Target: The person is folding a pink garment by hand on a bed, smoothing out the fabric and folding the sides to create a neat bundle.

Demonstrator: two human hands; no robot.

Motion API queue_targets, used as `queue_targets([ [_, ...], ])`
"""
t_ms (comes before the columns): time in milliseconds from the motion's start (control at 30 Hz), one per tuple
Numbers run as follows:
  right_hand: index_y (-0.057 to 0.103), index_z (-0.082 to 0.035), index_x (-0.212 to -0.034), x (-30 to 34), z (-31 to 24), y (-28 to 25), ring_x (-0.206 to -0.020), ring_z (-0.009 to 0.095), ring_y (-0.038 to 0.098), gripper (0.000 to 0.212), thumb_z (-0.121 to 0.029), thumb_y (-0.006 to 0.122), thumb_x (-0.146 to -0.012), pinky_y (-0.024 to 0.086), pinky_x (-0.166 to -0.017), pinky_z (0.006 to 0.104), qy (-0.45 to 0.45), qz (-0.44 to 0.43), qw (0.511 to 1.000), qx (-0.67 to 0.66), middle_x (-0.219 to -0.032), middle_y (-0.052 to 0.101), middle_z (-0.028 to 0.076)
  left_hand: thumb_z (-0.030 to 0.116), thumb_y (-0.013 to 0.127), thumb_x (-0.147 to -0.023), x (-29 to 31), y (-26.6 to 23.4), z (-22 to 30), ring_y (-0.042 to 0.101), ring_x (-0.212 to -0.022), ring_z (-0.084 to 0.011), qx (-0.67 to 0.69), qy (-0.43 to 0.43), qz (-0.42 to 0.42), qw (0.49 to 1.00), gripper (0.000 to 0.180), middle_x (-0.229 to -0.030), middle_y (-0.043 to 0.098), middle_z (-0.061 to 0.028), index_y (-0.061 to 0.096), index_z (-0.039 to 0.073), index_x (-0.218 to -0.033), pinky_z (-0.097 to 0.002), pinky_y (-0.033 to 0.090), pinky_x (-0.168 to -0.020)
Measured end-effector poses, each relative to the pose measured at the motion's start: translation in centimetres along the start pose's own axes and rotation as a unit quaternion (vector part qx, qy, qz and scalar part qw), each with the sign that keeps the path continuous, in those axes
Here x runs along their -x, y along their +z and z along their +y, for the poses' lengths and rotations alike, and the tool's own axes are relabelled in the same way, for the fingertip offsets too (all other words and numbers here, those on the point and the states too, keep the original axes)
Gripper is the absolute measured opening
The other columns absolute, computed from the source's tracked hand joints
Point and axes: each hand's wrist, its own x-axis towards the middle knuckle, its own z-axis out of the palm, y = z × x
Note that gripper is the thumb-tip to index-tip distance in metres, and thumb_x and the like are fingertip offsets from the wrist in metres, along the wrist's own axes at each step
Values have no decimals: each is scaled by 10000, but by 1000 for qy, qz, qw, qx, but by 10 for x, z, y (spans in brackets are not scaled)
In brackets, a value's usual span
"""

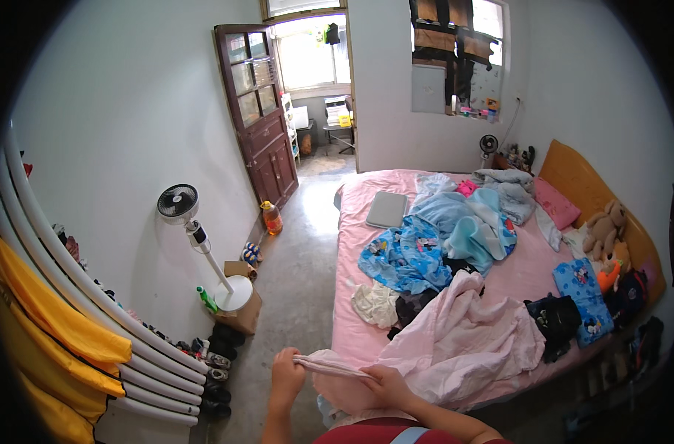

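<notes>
Pink cloth (466, 348) & clothes (403, 255) on pink bed (533, 270); grey flr (296, 288), wht walls (137, 103).

White standing fan (196, 235), open brown door (266, 138), plush toy (607, 231)

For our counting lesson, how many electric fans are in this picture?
2: a white standing fan left of the bed, and a small fan below the taped window.

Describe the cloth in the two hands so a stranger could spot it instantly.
Find the pink bed. Near its closest edge, a big, crumpled, pale pink cloth spreads out, one part stretched between the left hand and right hand. Unlike the blue printed fabric beyond, it is pale pink and held.
</notes>
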Motion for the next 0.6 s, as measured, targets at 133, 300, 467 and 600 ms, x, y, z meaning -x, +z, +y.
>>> queue_targets([
  [133,668,-21,-1049,-8,-1,-7,-791,305,644,241,-167,647,-858,495,-708,366,3,12,1000,16,-867,656,168,104,620,-747,8,-9,78,513,-1116,-339,-165,278,41,945,352,-1086,616,-133,576,66,-1094,-486,328,-1020],
  [300,663,-27,-1013,-9,-12,-9,-764,301,625,215,-159,654,-843,484,-678,360,-8,-23,999,45,-814,622,157,105,634,-755,22,21,99,566,-1041,-343,-104,319,-97,937,348,-1032,632,-134,584,67,-1097,-498,381,-978],
  [467,642,-54,-1045,-4,-3,-24,-782,277,614,297,-118,721,-766,490,-688,353,-13,32,999,26,-890,610,124,94,618,-775,18,35,94,600,-790,-392,17,271,-170,947,230,-858,612,-182,583,37,-996,-457,478,-683],
  [600,621,-50,-1076,0,-2,-46,-1004,338,549,415,-129,769,-697,448,-869,406,-32,103,992,63,-1054,569,144,111,645,-783,8,28,87,609,-792,-393,23,263,-155,952,255,-855,625,-197,611,31,-1023,-460,482,-685],
])
